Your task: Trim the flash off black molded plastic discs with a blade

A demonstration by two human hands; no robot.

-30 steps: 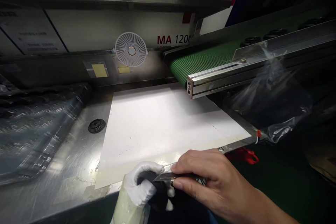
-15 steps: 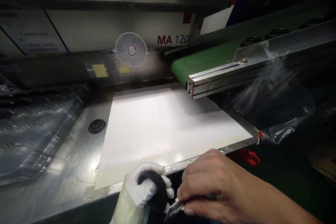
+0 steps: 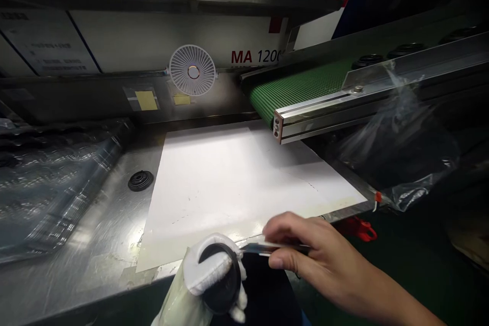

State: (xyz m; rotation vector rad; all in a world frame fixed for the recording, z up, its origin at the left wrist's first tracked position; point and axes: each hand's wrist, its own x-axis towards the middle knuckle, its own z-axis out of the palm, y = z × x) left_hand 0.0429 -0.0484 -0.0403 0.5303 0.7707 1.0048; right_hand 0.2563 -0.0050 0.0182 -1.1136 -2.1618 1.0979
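My left hand [image 3: 208, 277], in a white glove, grips a round black rubber part [image 3: 221, 280] just below the front edge of the steel table [image 3: 95, 254]. My bare right hand [image 3: 305, 254] holds a thin metal blade [image 3: 263, 248] level, its tip touching the upper edge of the black part. A white sheet [image 3: 237, 183] lies on the table directly behind both hands.
Another black round part [image 3: 140, 181] sits on the table to the left of the sheet. A green conveyor belt [image 3: 298, 89] with more black parts [image 3: 369, 61] runs in from the right. Clear plastic bags lie at left [image 3: 49, 183] and right [image 3: 401, 153]. A small white fan [image 3: 192, 70] stands behind.
My right hand has lifted the blade from below the black part back up to its upper edge. My left hand has turned the part slightly toward the camera.
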